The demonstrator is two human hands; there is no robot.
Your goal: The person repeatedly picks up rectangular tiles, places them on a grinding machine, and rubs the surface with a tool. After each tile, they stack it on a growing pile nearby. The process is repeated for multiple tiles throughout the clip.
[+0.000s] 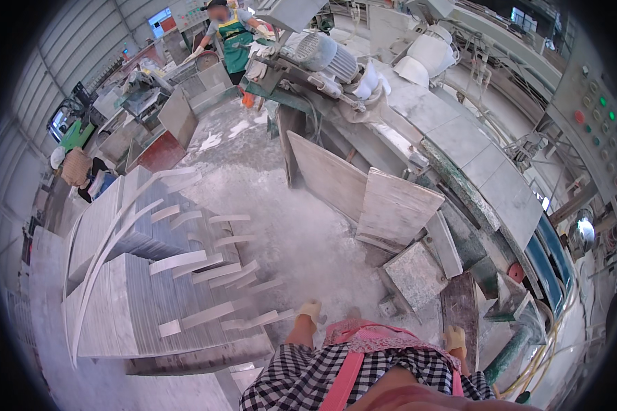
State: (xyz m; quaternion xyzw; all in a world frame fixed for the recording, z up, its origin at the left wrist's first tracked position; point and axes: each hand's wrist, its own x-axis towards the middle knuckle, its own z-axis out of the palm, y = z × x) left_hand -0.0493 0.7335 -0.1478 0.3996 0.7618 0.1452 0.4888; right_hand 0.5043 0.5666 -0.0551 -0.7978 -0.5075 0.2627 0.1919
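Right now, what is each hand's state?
Cream-gloved left hand: nothing visibly held; open or closed can't be told.
Cream-gloved right hand: nothing visibly held; finger pose unclear.

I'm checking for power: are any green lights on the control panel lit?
Lit: two green lights glow brightly on the control panel.

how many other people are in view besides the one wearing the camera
2: a person in a green apron near the top, left of centre, and a person in a white hat at the far left. Others may be hidden.
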